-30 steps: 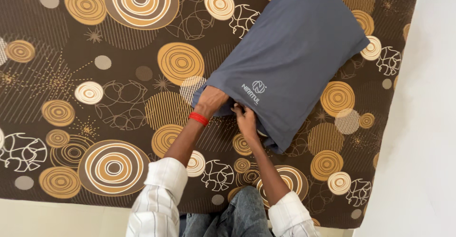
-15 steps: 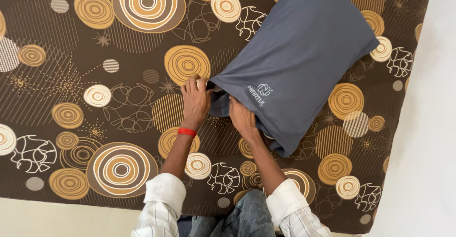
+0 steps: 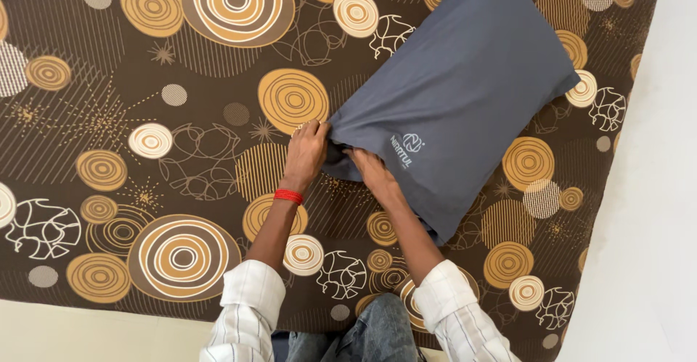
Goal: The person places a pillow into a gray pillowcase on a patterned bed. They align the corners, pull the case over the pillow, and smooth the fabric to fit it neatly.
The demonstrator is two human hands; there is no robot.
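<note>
Left hand (image 3: pixel 306 153) is clamped on the open edge of the grey pillowcase (image 3: pixel 457 93); right hand (image 3: pixel 372 173) grips it too, on the patterned bed (image 3: pixel 181 151).

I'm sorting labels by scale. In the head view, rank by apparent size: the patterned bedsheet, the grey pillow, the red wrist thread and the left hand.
1. patterned bedsheet, which fills most of the view
2. grey pillow
3. left hand, gripping the pillow's open edge
4. red wrist thread
</note>
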